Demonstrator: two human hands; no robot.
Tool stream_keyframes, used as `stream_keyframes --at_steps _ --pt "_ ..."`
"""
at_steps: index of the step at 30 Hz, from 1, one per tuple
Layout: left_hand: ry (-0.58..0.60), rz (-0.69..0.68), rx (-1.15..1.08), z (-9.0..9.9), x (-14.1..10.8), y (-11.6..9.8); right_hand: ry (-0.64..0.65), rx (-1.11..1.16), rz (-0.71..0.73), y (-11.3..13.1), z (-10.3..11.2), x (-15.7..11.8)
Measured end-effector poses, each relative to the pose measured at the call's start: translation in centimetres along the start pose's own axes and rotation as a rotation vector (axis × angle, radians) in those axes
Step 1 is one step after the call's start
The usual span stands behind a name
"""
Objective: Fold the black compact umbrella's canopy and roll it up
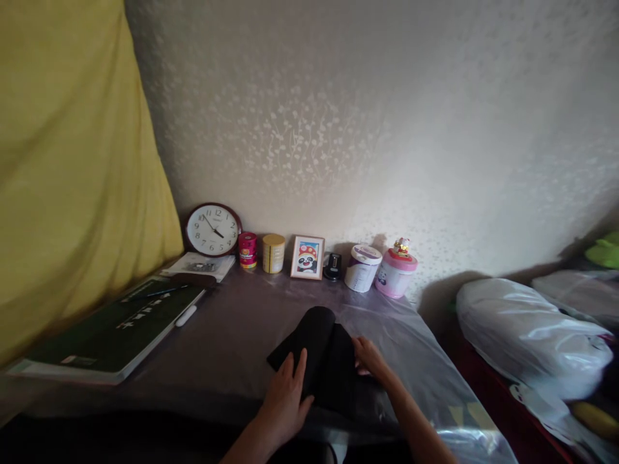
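A black cloth-like item (316,341), partly folded over with a rounded raised fold, lies near the front edge of the table. My left hand (286,396) rests on its left part with the fingers spread. At the item's right edge, my right hand (367,357) has its fingers closed on the black material. The underside of the item and the tips of some right fingers are hidden.
Along the wall stand a round clock (213,229), a red can (248,250), a yellow can (273,253), a panda picture frame (307,257) and two tubs (362,268). A large green book (111,325) lies left; white plastic bags (532,335) sit right.
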State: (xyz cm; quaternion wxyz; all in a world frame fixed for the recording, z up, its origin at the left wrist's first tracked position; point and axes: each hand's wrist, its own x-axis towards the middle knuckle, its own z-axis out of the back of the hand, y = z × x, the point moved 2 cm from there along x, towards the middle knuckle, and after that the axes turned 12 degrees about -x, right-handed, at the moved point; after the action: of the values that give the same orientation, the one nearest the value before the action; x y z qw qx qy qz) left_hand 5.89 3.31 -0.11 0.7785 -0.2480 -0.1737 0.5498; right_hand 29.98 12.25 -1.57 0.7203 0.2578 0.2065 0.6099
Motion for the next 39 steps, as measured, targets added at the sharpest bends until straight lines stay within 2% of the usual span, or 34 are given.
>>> stream_keyframes --at_steps 3,5,7,10,13,16,22,25,29,33,39 --pt "0.031 0.006 -0.049 0.1 -0.3 0.5 0.076 0.042 -0.197 0.4 -0.7 -0.5" --pt "0.017 0.013 -0.07 -0.1 -0.3 0.8 0.026 0.015 -0.259 0.6 -1.1 -0.6" --pt "-0.014 0.015 -0.099 -0.4 -0.1 1.1 -0.059 -0.059 -0.223 0.7 -1.6 -0.7" --pt "-0.048 0.0 -0.155 -0.7 0.1 1.5 -0.154 -0.197 -0.09 0.3 -2.2 -0.9" --pt "-0.065 -0.005 -0.21 -0.5 0.2 1.7 -0.186 -0.375 -0.015 -0.3 -2.2 -1.3" --pt "-0.059 0.026 -0.253 -0.1 0.2 1.6 -0.182 -0.463 -0.026 -0.5 -1.8 -1.6" --pt "-0.055 0.057 -0.241 -1.1 0.4 1.6 -0.114 -0.246 -0.084 0.2 -1.2 -0.7" --pt "-0.058 0.057 -0.198 -1.6 0.5 1.8 -0.096 -0.087 -0.042 0.5 -1.1 -0.5" --pt "-0.042 0.051 -0.157 -1.4 0.4 1.4 -0.082 0.162 -0.007 1.3 -0.8 -0.5" --pt "-0.008 0.067 -0.107 -0.8 0.2 0.8 -0.061 0.287 -0.009 3.3 -1.2 -0.3" --pt "0.011 0.062 -0.068 -0.4 0.1 0.3 -0.05 0.358 0.048 7.0 -2.6 0.8"
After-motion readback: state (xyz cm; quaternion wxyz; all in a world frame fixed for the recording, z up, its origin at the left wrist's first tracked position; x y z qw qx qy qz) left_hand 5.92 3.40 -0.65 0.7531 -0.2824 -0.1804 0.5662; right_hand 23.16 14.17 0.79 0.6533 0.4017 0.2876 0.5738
